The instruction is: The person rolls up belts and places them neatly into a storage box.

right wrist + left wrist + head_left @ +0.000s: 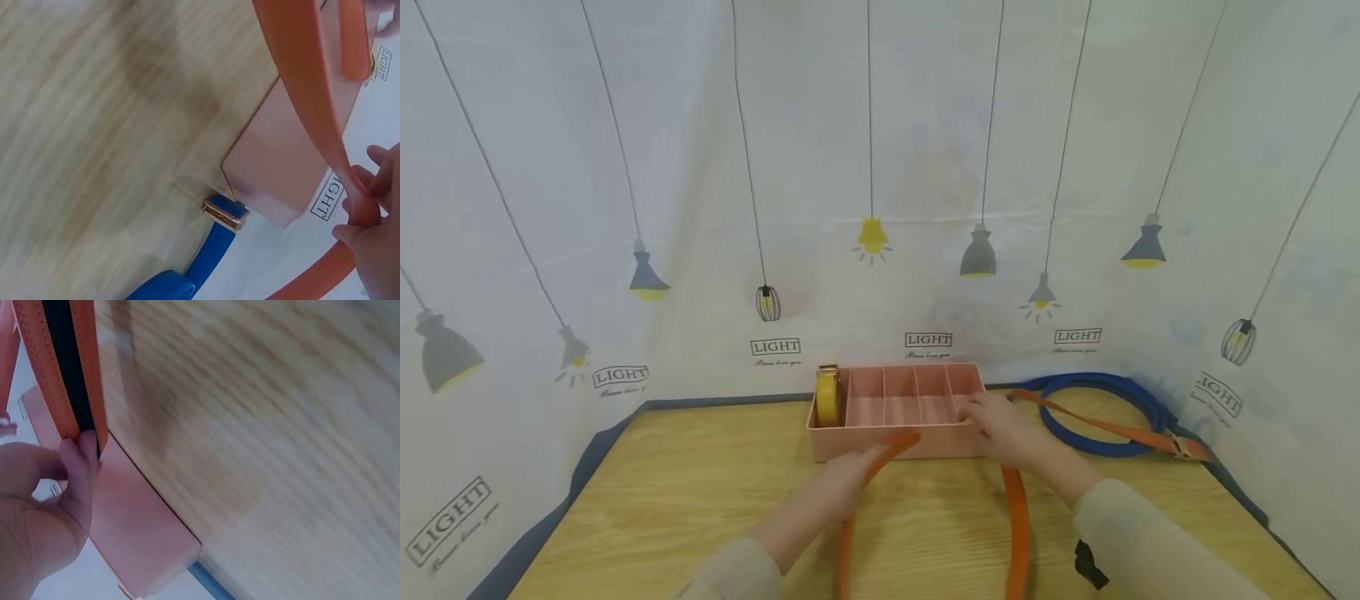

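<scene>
An orange belt (1018, 525) hangs in a loop between my two hands. My left hand (838, 490) pinches it near its free tip, in front of a pink divided box (891, 442); the left wrist view shows a black strip down the belt's inner side (67, 362). At the box's right front corner, my right hand (1011, 431) grips the same belt, which bends between thumb and fingers in the right wrist view. Its buckle (1185, 448) lies off to the right across a coiled blue belt (1120, 451). A rolled yellow belt (827, 398) stands in the box's leftmost compartment.
Beside my right sleeve lies a small black object (1088, 565), partly hidden. Behind the box rises a white cloth wall (850, 167) printed with lamps, which also closes off both sides of the wooden table (700, 492).
</scene>
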Demonstrator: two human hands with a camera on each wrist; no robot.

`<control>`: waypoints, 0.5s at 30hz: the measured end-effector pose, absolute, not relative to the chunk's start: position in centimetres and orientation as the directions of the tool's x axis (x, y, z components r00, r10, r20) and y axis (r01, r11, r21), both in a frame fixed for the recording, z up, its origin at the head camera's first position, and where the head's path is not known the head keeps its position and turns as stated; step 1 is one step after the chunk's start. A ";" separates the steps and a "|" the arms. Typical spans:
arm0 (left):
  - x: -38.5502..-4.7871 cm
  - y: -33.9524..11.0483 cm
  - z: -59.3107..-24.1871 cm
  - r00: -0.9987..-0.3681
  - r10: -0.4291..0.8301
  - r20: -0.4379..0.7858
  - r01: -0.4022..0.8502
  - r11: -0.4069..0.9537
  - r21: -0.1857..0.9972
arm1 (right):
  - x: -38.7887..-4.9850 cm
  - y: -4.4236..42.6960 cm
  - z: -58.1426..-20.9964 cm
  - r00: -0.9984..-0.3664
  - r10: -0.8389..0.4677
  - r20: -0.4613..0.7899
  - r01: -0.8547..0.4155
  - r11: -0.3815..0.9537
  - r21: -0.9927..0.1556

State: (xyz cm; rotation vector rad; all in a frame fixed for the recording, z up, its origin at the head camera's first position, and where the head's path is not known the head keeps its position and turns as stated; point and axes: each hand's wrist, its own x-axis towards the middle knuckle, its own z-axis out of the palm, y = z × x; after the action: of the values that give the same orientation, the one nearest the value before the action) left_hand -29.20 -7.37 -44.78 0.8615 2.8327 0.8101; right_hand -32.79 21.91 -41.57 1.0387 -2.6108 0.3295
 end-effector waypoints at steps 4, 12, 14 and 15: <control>-29.1 -6.7 -44.9 -0.848 0.512 0.140 0.526 0.773 0.356 | -33.1 22.4 -40.5 -0.706 -0.569 0.421 -0.680 0.710 -0.181; -29.7 -9.1 -43.4 -0.839 0.368 0.401 0.517 0.768 0.378 | -33.6 25.2 -37.7 -0.741 -0.611 0.278 -0.668 0.716 -0.204; -29.8 -10.2 -42.8 -0.833 0.303 0.464 0.498 0.775 0.389 | -33.7 25.6 -37.2 -0.724 -0.646 0.241 -0.687 0.706 -0.173; -29.9 -10.7 -42.5 -0.829 0.265 0.493 0.483 0.784 0.390 | -33.7 25.7 -37.0 -0.720 -0.655 0.228 -0.692 0.703 -0.166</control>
State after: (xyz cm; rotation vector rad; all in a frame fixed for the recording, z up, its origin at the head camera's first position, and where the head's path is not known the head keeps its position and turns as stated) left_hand -29.90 -10.72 -42.54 0.7412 3.3580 0.9428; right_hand -33.74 25.69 -36.96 1.0978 -2.7572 0.3607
